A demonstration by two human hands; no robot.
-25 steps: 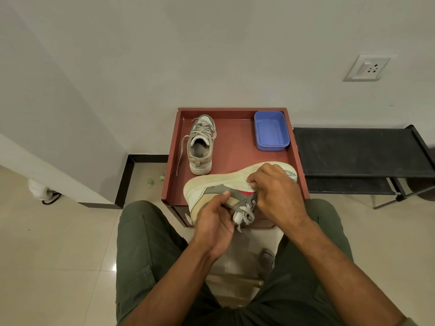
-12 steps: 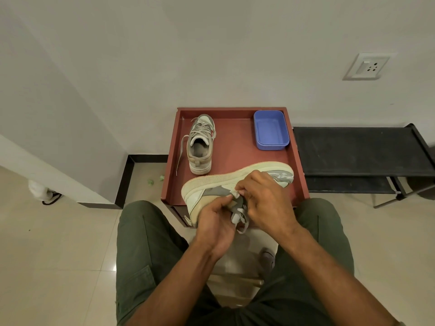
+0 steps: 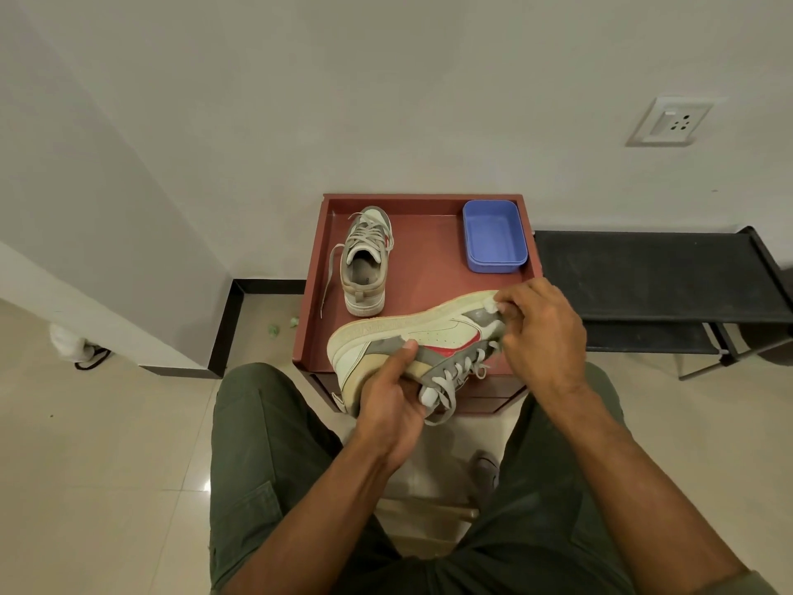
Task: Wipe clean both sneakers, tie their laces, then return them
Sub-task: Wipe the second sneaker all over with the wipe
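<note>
Nearest the camera, the left hand [image 3: 392,403] is the closed grip on the held sneaker [image 3: 422,343]: fingers curl round its heel and collar, thumb pressed on the grey side panel. It carries the shoe on its side above the knees, just at the front edge of the red bench [image 3: 429,281], sole turned away. That probably steadies the shoe and presents its side and toe to the other hand.

The right hand [image 3: 543,332] is curled at the toe end, fingertips pinching a small white wipe [image 3: 491,303] against the sole edge. I judge this to be wiping. The laces [image 3: 457,377] hang loose beneath.

A second ago both hands were bunched together at the laces mid-shoe. Now the right hand has moved out to the toe and the left has slid back to the heel, so more of the shoe's side shows.

Farther off, the second sneaker [image 3: 365,261] stands upright on the bench, well apart from the blue tub [image 3: 494,236], one lace trailing over the bench's left edge.
</note>
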